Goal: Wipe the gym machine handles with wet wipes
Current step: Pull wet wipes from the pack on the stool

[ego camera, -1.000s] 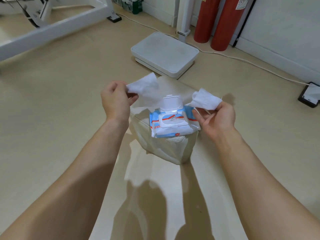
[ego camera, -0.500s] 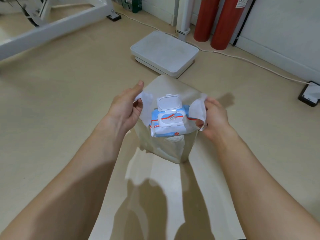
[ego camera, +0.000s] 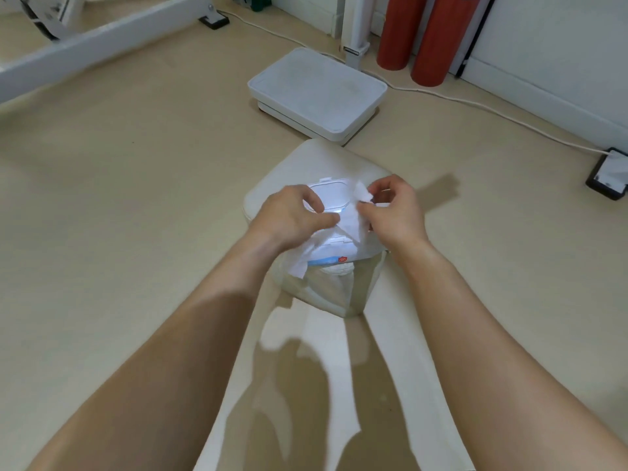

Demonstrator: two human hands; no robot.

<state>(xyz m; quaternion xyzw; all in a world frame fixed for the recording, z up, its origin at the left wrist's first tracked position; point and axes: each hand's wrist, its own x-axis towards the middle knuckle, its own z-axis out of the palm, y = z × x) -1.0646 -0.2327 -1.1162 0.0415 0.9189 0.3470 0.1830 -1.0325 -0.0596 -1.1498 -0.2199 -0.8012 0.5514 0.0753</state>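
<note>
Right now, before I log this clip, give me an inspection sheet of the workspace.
Surface: cream padded bench, running from the camera outward; beige floor around it.
Job's things: wipes pack on the bench end, flip lid open; one wipe held above it. No machine handle in view.
Clutter: white scale on the floor beyond the bench.
Grippers: left hand and right hand both pinch the wipe, close together over the pack.
Cables: white cord along the floor to a black box at right.
Surroundings: two red cylinders by the wall; white machine frame at upper left.
</note>
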